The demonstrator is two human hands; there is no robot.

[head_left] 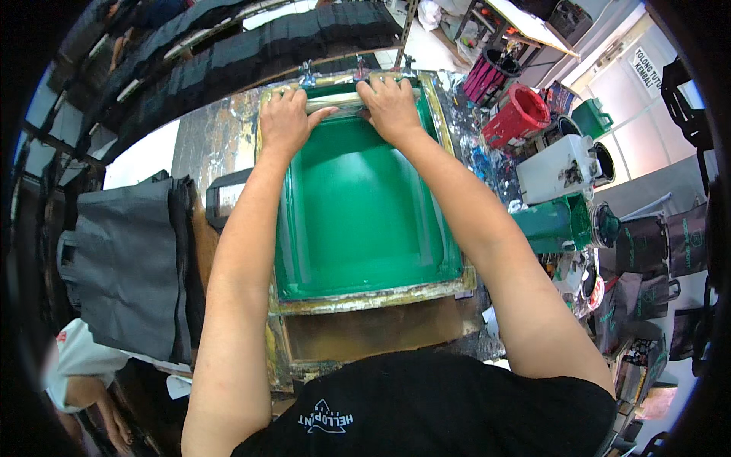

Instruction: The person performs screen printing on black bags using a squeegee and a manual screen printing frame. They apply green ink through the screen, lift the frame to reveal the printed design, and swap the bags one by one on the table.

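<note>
Both of my arms reach to the far end of a screen-printing frame (373, 302), whose mesh (358, 206) is coated with green ink. A squeegee (335, 102) with a pale handle lies across that far end. My left hand (285, 122) is closed on its left part, thumb stretched along the near side. Farther right, my right hand (391, 111) wraps over the same squeegee, fingers curled over the top. Its blade and my fingertips are partly hidden. Metal clamps (307, 74) hold the frame's far edge.
Dark fabric bags (129, 259) are stacked at the left, near another person's arm (110, 415). Along the right stand a red bucket (518, 114), a whitish plastic container (556, 169) and a green ink-stained container (552, 224). Racks of black fabric (304, 42) stretch behind the table.
</note>
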